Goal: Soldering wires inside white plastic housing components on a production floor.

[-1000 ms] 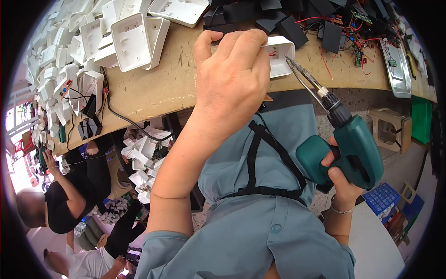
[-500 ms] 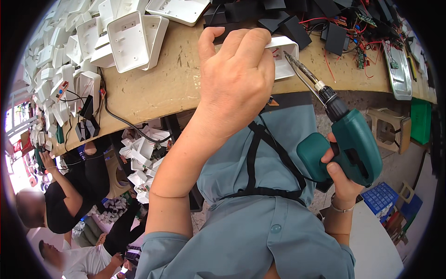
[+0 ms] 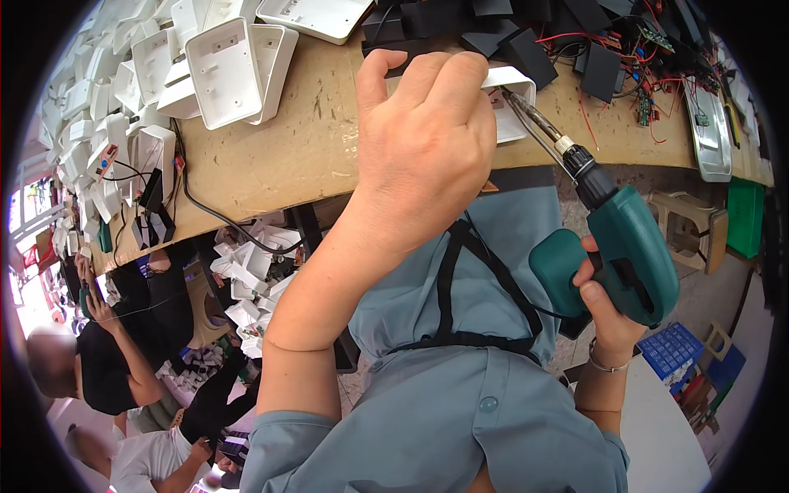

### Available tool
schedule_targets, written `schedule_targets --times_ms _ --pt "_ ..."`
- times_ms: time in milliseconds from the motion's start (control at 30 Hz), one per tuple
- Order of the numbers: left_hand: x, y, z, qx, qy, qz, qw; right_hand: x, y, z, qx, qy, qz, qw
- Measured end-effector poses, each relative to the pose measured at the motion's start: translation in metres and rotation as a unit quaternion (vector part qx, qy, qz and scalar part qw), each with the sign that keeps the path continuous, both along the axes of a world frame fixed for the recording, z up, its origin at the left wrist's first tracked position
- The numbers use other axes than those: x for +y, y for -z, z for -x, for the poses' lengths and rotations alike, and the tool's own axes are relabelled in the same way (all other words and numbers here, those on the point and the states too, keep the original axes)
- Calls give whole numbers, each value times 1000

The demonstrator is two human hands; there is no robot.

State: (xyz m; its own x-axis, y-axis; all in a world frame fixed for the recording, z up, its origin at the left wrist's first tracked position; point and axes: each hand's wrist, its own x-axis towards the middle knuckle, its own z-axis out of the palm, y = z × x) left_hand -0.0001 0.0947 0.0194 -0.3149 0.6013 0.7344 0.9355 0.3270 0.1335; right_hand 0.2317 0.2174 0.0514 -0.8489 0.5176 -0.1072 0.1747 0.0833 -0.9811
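Note:
In my right hand is a green pistol-grip soldering gun, fingers wrapped round its handle. Its long metal tip, with a thin feed tube alongside, points up and left into a white plastic case. My left hand is closed on the left side of that case at the table's edge, its back toward me. Most of the case, and whatever the left fingertips press on, is hidden behind that hand. Whether the tip touches anything inside cannot be made out.
White plastic cases are piled on the table at the left. Black boxes and red-wired circuit boards lie at the far right, near a metal tray. A black cable droops over the edge. Co-workers sit at lower left.
My left hand and the white case have shifted slightly to the right. The soldering gun's tip stays at the case, the gun tilting a little. A co-worker's arm at the left has moved.

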Motion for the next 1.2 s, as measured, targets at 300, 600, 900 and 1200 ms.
schedule_targets --times_ms 300,600,900,1200 --pt "1 -2 0 -12 1 -5 1000 5 4 1 25 -23 -28 999" --pt "2 -1 -1 -11 -3 -7 1000 7 3 -1 15 -1 -61 998" --pt "1 -1 -1 -13 -3 -8 1000 0 1 3 30 11 -86 996" --pt "2 -1 -1 -1 -3 -3 1000 3 1 1 27 -34 -94 995"
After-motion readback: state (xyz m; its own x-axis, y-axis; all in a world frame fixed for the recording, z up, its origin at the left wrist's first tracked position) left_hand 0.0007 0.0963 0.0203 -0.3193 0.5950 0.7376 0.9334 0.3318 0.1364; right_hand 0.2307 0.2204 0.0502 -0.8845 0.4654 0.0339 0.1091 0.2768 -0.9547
